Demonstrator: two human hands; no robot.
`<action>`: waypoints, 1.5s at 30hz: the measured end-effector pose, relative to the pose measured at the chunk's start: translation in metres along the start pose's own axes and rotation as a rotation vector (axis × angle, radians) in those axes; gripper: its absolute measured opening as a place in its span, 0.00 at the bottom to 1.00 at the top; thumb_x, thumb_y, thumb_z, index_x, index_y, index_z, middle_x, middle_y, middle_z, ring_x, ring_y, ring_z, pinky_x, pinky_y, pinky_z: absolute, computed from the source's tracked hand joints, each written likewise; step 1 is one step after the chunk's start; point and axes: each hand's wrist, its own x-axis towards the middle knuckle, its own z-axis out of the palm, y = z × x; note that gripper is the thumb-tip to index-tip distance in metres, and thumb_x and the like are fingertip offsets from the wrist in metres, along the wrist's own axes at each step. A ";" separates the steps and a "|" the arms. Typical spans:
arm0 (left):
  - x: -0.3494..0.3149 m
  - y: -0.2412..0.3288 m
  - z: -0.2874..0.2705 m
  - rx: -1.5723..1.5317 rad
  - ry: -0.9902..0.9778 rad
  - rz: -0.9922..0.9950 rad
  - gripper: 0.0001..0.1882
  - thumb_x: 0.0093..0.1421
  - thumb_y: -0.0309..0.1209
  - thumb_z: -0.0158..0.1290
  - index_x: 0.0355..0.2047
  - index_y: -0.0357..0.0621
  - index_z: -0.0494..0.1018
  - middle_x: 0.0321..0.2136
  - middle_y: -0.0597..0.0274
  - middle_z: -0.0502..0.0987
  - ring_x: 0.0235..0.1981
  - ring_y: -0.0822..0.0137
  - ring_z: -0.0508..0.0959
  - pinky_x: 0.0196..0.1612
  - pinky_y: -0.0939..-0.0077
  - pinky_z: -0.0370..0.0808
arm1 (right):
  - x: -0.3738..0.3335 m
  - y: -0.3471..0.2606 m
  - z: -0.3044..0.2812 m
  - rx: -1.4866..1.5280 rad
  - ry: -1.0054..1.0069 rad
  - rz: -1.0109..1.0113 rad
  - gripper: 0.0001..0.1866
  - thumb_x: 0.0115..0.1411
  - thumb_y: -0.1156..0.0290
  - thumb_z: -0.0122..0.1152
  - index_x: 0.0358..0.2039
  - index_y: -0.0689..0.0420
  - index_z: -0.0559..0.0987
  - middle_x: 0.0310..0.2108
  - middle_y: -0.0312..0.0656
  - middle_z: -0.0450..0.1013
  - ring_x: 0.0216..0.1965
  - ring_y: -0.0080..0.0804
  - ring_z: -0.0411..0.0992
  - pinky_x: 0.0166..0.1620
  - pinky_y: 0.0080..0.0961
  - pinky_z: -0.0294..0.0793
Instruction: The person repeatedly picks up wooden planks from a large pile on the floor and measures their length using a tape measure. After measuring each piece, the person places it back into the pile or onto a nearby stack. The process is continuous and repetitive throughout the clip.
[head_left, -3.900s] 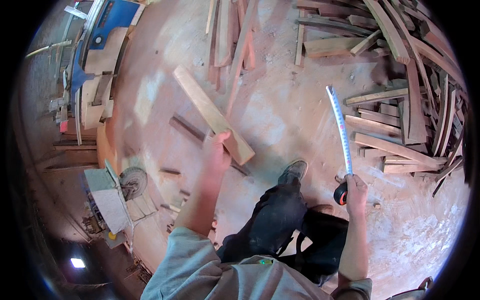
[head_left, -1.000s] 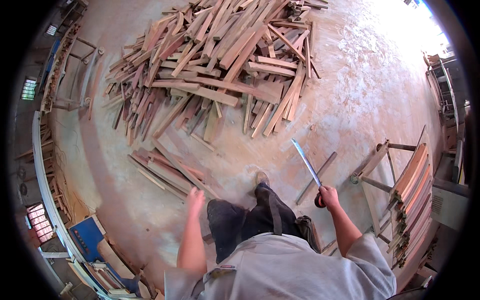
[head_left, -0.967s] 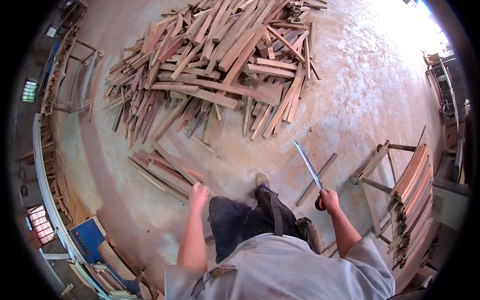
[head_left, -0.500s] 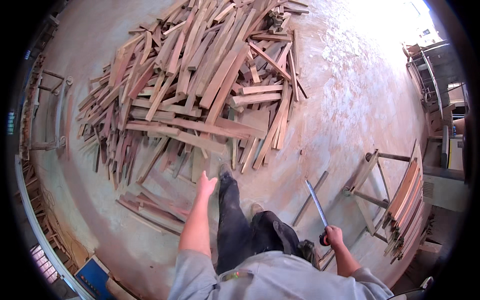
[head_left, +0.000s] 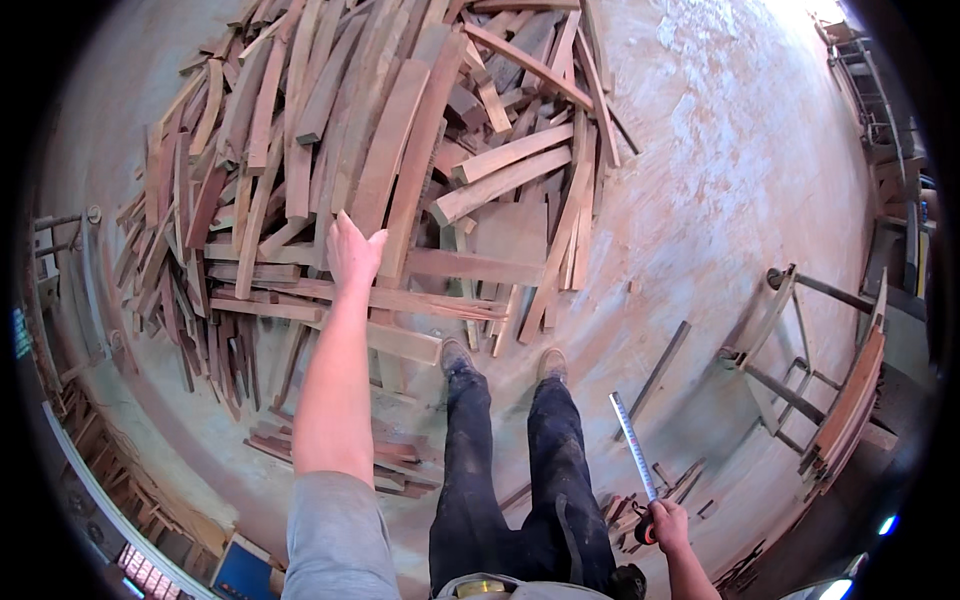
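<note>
My left hand (head_left: 354,254) reaches out over a big heap of wooden strips, its thumb spread away from the fingers and nothing held in it. Its fingertips are at the lower end of a long reddish-brown plank (head_left: 392,140); whether they touch it I cannot tell. Low on the right, my right hand (head_left: 670,525) is closed around a black-and-orange tape measure (head_left: 646,530). The tape's silver blade (head_left: 631,440) is pulled out and points up and away to the left. Crosswise strips (head_left: 440,303) lie at the near side of the heap.
My boots (head_left: 456,358) stand at the heap's near edge. A lone strip (head_left: 655,375) lies on the floor to the right, beside a wooden trestle rack (head_left: 790,390) carrying boards. Smaller strips (head_left: 400,452) lie behind my left arm, and a blue panel (head_left: 245,572) is at lower left.
I have stepped closer to the heap, both feet now side by side. My left hand has moved forward over the planks. The right hand still grips the extended tape measure.
</note>
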 end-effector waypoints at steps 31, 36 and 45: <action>-0.498 0.010 -0.112 -2.470 -0.348 -0.576 0.28 0.62 0.48 0.49 0.54 0.39 0.68 0.40 0.45 0.77 0.36 0.45 0.79 0.35 0.57 0.77 | 0.082 -0.050 -0.110 0.012 -0.149 -0.488 0.14 0.63 0.67 0.56 0.30 0.66 0.81 0.22 0.36 0.75 0.24 0.19 0.68 0.30 0.19 0.68; -0.545 -0.038 -0.055 -2.198 -0.197 -1.136 0.20 0.63 0.44 0.52 0.49 0.46 0.71 0.33 0.54 0.79 0.30 0.51 0.81 0.27 0.68 0.73 | 0.073 -0.057 -0.099 -0.181 -0.198 -0.496 0.14 0.64 0.67 0.55 0.28 0.63 0.79 0.21 0.35 0.73 0.22 0.19 0.67 0.27 0.20 0.67; -0.664 -0.250 0.045 -1.569 -0.069 -1.433 0.20 0.57 0.45 0.56 0.45 0.49 0.71 0.32 0.61 0.79 0.29 0.56 0.81 0.31 0.65 0.75 | 0.064 -0.032 -0.018 -0.377 -0.319 -0.431 0.12 0.63 0.69 0.54 0.28 0.63 0.79 0.22 0.35 0.73 0.22 0.20 0.69 0.28 0.20 0.68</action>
